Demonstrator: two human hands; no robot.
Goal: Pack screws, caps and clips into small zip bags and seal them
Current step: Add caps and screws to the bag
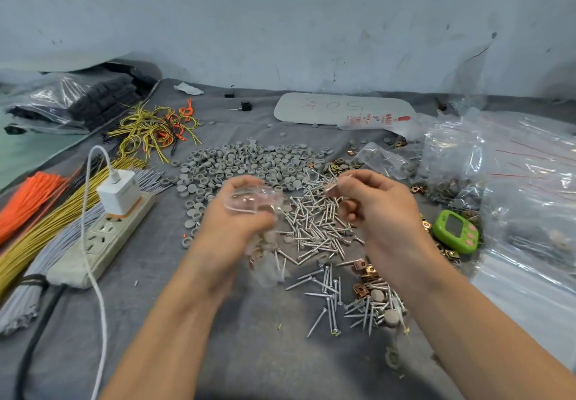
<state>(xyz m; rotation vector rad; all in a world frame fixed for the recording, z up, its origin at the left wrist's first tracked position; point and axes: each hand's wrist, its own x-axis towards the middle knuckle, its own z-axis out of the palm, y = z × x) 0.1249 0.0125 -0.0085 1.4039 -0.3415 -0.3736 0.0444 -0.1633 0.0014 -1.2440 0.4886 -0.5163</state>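
Your left hand (240,212) has its fingers (237,184) curled round the mouth of a small clear zip bag (251,201). The rest of the bag hangs down beside your wrist. A few small pieces show inside it, too blurred to name. Your right hand (371,200) is level with the left and a little apart from it, and its thumb and forefinger pinch a screw (338,183) whose tip points toward the bag.

Below and between your hands the loose screws (314,228) lie scattered on the grey worktop (249,353). The grey caps (243,162) are heaped just beyond them, and brass-coloured clips (364,270) lie near your right wrist. To the left lie a power strip (103,237) with a white charger (118,190) plugged in and bundles of wire (37,231). A green timer (456,231) and large plastic bags (514,181) lie on the right.

Both forearms reach forward from the bottom edge, with the hands raised above the worktop.
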